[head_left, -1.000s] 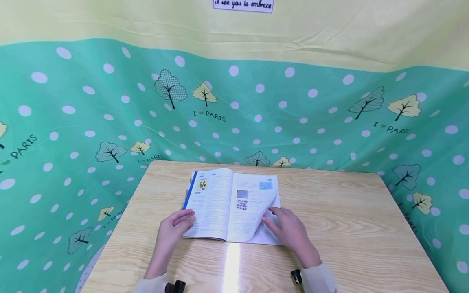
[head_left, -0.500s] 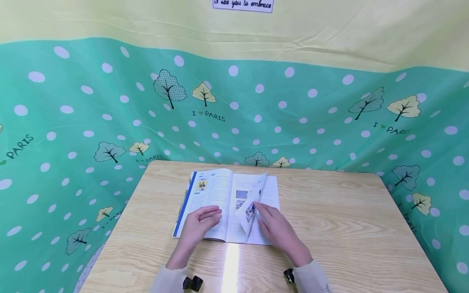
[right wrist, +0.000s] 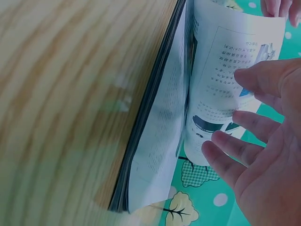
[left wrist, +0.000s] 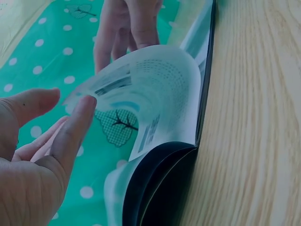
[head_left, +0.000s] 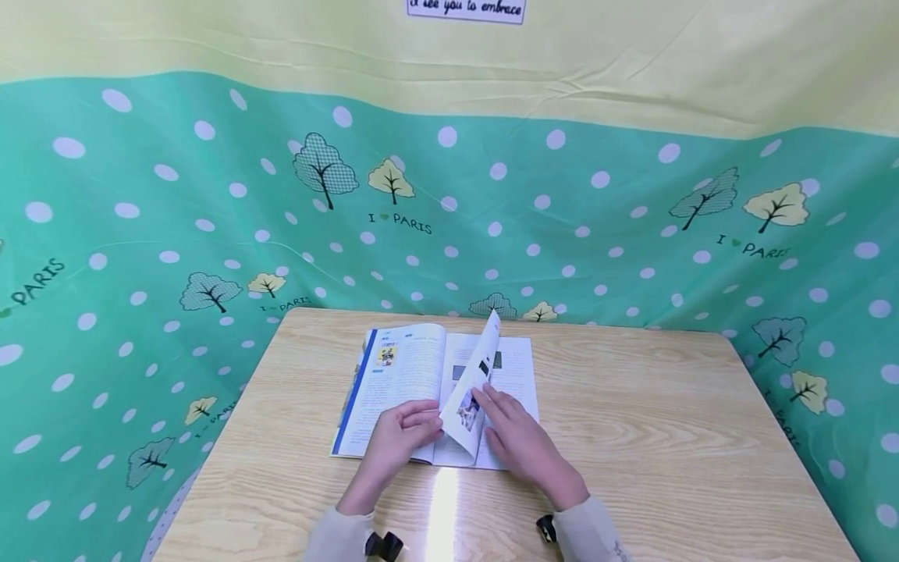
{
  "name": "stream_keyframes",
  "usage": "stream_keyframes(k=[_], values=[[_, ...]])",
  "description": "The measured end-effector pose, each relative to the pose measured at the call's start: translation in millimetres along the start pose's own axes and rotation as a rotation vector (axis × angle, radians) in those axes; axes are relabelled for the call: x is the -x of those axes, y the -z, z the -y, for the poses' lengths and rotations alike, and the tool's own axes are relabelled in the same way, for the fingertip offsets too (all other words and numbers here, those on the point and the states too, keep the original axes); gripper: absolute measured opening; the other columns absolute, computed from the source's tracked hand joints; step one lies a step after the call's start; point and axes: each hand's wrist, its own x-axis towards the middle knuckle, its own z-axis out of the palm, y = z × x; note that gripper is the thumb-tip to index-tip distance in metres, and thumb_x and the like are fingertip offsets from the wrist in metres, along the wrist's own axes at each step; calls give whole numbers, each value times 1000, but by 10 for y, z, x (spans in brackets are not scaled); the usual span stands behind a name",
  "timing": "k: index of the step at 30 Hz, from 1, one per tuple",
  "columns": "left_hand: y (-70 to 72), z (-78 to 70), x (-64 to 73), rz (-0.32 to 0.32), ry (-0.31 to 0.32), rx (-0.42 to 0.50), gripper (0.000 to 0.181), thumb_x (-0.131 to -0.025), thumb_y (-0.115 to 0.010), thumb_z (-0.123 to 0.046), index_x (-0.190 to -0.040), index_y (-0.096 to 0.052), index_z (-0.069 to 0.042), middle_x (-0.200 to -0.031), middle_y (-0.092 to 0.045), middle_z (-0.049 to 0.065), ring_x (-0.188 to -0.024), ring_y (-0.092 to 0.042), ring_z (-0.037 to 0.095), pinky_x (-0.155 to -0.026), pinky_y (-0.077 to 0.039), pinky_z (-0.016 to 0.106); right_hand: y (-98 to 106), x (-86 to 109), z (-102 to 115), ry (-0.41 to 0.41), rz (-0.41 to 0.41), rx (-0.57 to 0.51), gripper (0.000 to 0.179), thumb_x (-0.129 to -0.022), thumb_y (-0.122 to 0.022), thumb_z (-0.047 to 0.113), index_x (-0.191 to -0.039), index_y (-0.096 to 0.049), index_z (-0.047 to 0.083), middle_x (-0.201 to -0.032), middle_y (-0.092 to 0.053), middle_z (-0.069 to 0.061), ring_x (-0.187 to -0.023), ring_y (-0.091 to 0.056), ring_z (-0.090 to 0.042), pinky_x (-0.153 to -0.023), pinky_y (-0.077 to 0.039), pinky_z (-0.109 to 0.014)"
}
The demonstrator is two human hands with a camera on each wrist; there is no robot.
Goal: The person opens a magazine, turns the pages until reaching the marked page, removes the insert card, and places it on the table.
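Note:
On the table an open book [head_left: 393, 375] lies with one page [head_left: 460, 414] raised and curling over toward the left. My left hand [head_left: 402, 433] is over the lower left page, thumb and index finger apart, with the edge of the raised page [left wrist: 155, 70] right at the fingertips. Behind that page is my right hand [head_left: 516, 433], its spread fingers [right wrist: 230, 146] against the printed back of the sheet. Text and dark pictures show on this side. The left hand hides part of the left page's lower corner.
The wooden table [head_left: 632, 406] extends to both sides of the book and in front of it. A green and yellow curtain [head_left: 449, 257] with dots and trees hangs behind and beside the table. Black wrist cameras [head_left: 384, 545] sit at both sleeves.
The right hand has moved left, lifting the right page from nearly flat to upright and curling. My left hand has shifted from the book's left edge rightward to meet the page edge.

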Motion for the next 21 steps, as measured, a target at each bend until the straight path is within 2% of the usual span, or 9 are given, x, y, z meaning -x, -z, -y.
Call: stream_keyframes(k=[6, 13, 17, 21], values=[[-32, 25, -18, -11, 11, -7, 38, -92, -72, -2, -126, -60, 12, -104, -71, 23, -92, -72, 28, -85, -62, 38, -8, -9, 1, 23, 3, 29, 69, -98, -66, 16, -158, -32, 20, -160, -34, -8, -140, -40, -30, -115, -39, -45], [-22, 26, -20, -24, 16, -12, 37, -92, -71, 0, -125, -61, 11, -103, -72, 23, -91, -73, 27, -85, -62, 37, 7, -9, 10, 27, 2, 33, 69, -98, -66, 17, -158, -32, 19, -159, -34, -9, -139, -40, -31, -115, -39, -46], [5, 16, -8, -37, 24, -10, 38, -91, -71, 1, -125, -61, 12, -103, -72, 23, -91, -73, 27, -84, -62, 36, 44, 15, 2, -5, 12, 41, 71, -97, -68, 21, -158, -31, 19, -160, -32, -10, -140, -39, -32, -115, -39, -46], [86, -15, 19, -83, 27, 3, 37, -89, -72, 3, -123, -61, 12, -102, -72, 23, -89, -73, 28, -84, -62, 36, 85, 39, -32, -43, 17, 50, 74, -96, -70, 25, -158, -31, 17, -160, -31, -11, -141, -38, -33, -116, -39, -48]])
